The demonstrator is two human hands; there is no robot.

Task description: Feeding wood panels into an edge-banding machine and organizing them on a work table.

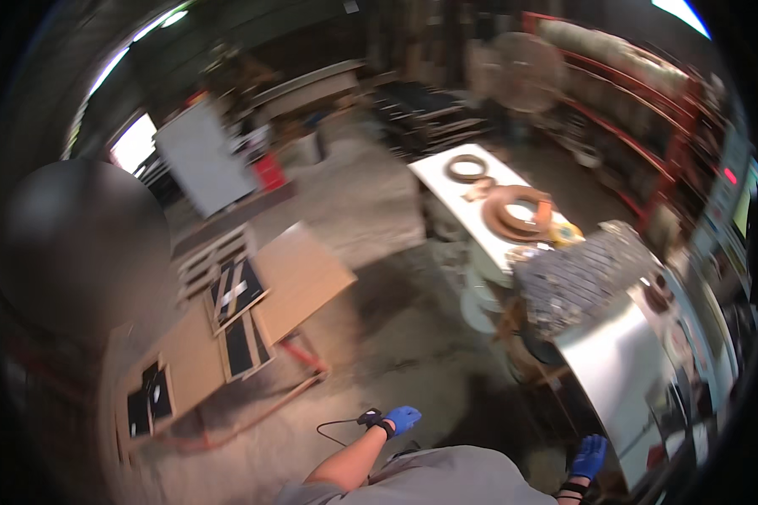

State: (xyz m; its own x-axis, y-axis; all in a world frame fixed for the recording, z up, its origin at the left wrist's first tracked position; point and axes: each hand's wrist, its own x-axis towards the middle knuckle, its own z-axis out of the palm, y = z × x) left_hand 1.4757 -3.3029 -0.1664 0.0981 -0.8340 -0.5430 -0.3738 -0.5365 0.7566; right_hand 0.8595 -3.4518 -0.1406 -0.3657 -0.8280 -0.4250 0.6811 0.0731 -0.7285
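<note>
My left hand (403, 418), in a blue glove, is held out over the floor at the lower middle. Its fingers look loosely stretched, though blur softens them, and I see nothing in them. A black strap and a small dark device (369, 417) with a thin cable sit at that wrist. Farther right, my right hand (589, 457), also gloved in blue, has its fingers extended and apart, holding nothing visible. It is beside the edge of a shiny metal-topped table (619, 366); whether it touches the edge I cannot tell.
To the left, a table with brown boards (303, 273) bears black panels in light frames (237, 290). A white table (446, 181) ahead right carries brown rings (504, 225). A grey patterned bundle (583, 273) lies beyond the metal top. Red racking (623, 84) stands behind.
</note>
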